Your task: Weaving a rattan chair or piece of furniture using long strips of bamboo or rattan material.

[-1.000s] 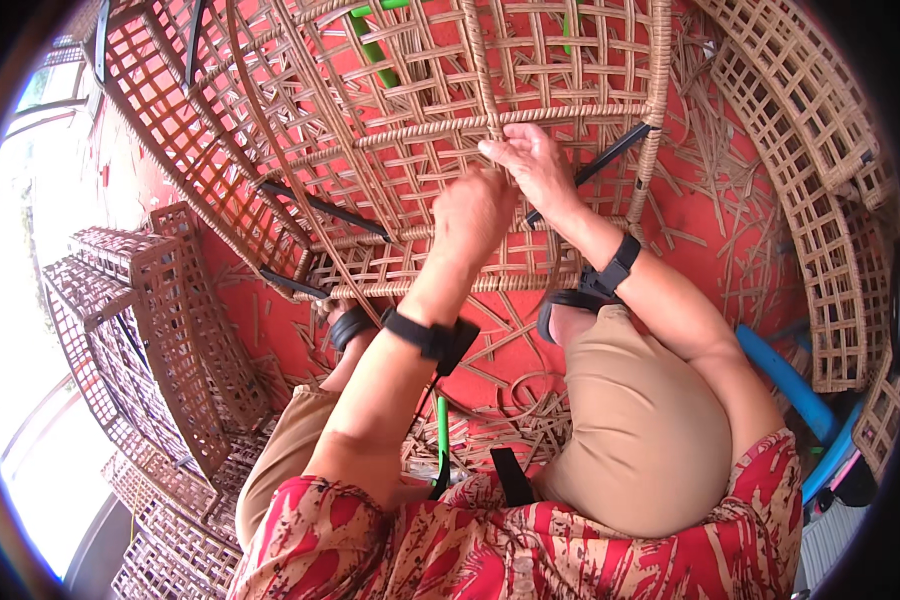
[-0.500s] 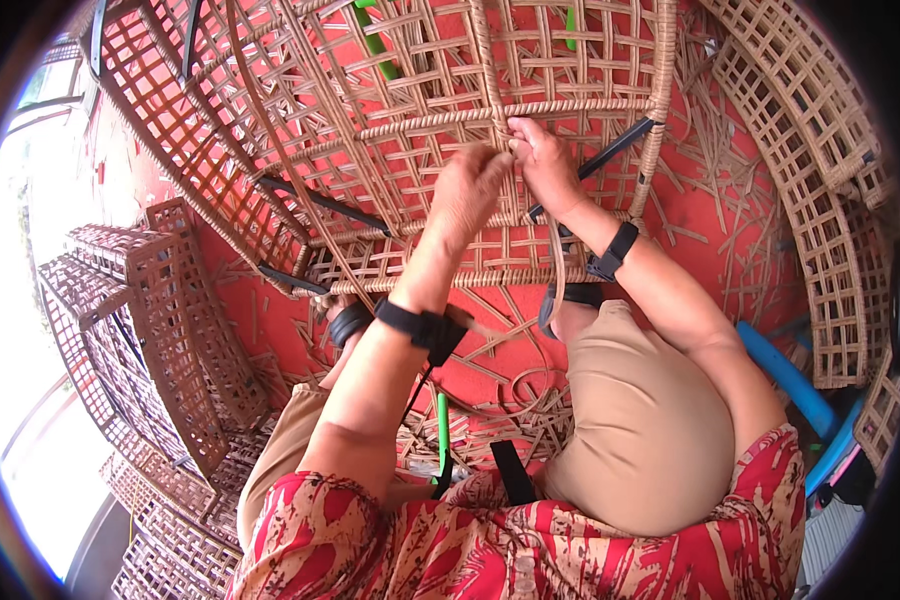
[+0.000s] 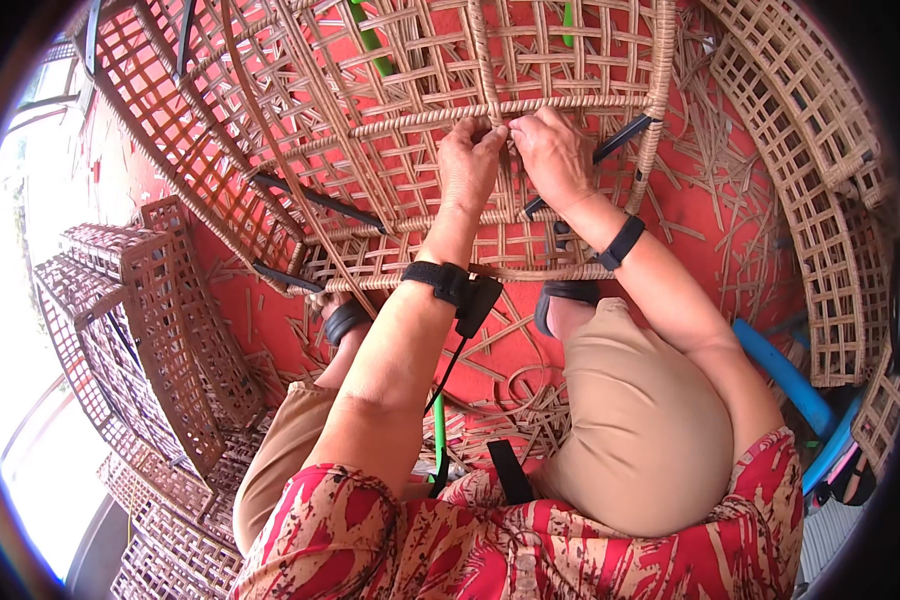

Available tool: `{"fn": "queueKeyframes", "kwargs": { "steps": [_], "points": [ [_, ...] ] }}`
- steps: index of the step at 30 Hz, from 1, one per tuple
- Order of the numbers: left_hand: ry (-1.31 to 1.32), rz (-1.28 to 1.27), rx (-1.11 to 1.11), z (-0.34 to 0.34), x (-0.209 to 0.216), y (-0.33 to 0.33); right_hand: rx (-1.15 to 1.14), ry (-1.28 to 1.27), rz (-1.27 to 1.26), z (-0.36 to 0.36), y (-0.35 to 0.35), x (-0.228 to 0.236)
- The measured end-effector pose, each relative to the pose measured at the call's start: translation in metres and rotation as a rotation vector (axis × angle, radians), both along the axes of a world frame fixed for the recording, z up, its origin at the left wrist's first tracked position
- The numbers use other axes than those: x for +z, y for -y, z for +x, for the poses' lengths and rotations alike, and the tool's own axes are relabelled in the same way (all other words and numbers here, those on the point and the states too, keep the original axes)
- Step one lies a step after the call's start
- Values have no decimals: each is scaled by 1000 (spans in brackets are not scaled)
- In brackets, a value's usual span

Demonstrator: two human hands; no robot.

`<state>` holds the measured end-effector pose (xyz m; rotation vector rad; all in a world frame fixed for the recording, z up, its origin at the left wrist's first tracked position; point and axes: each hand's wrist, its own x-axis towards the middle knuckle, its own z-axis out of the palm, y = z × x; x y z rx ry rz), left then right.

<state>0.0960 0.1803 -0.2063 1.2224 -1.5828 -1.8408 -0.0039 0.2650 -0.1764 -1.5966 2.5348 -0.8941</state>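
As cane scraps [image 3: 535, 428] litter the red floor [image 3: 482, 376], we see the left hand [image 3: 470, 165] and right hand [image 3: 555, 158], each closed in a pinch, at the wicker frame [image 3: 410, 121], upper centre; what they clamp, we cannot tell.

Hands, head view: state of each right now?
Left hand: closed in a pinch at the wicker frame; whether it holds anything can't be told.
Right hand: closed at the same frame; anything held can't be told.

Woven frame [image 3: 410, 120]: top cut off | fingers [image 3: 491, 141]: grip indistinct
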Motion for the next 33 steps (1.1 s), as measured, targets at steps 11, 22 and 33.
{"fn": "queueKeyframes", "kwargs": {
  "steps": [11, 22, 33],
  "points": [
    [-123, 34, -10, 7, -14, -3, -197, 764, -40, 9, 1, -38],
    [408, -521, -237, 25, 24, -6, -162, 1721, -161, -2, -11, -14],
    [231, -322, -1107, 46, 129, -41, -54, 764, 167, 3, 1, -19]
  ]
}}
